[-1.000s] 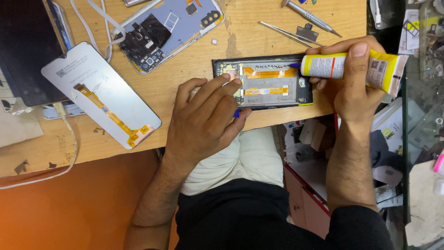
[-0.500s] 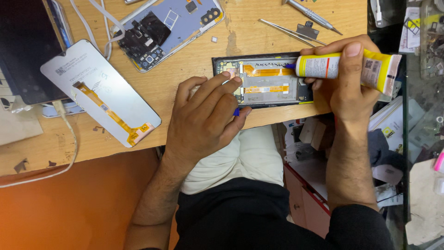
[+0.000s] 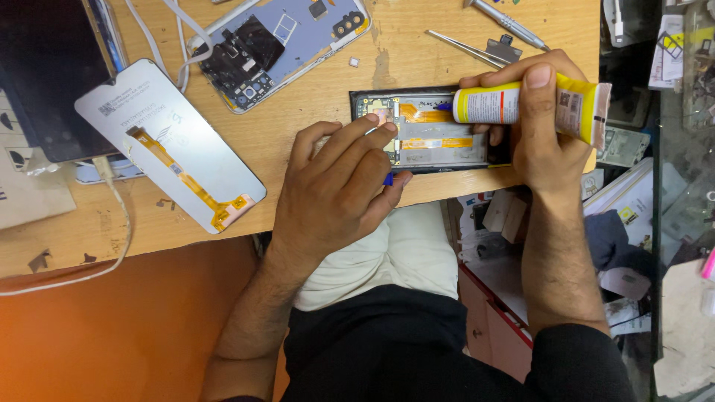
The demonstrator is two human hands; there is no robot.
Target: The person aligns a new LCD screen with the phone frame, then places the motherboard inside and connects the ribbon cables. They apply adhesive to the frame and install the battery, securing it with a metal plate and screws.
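Right hand [image 3: 547, 138] grips a yellow-and-white glue tube [image 3: 529, 106] over the opened phone frame [image 3: 428, 132], centre-right of frame. Left hand [image 3: 339, 190] rests fingers spread on the frame's left end; a small blue item beneath it is possibly a tool.

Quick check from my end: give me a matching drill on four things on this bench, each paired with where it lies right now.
Things:
1. glue tube
2. open phone frame
3. tweezers
4. loose screen panel

Places:
A. far edge of the table, beyond the right hand
B. left part of the table, ribbon side up
C. in the right hand
D. under the fingers of the left hand

Pairs: 1-C, 2-D, 3-A, 4-B
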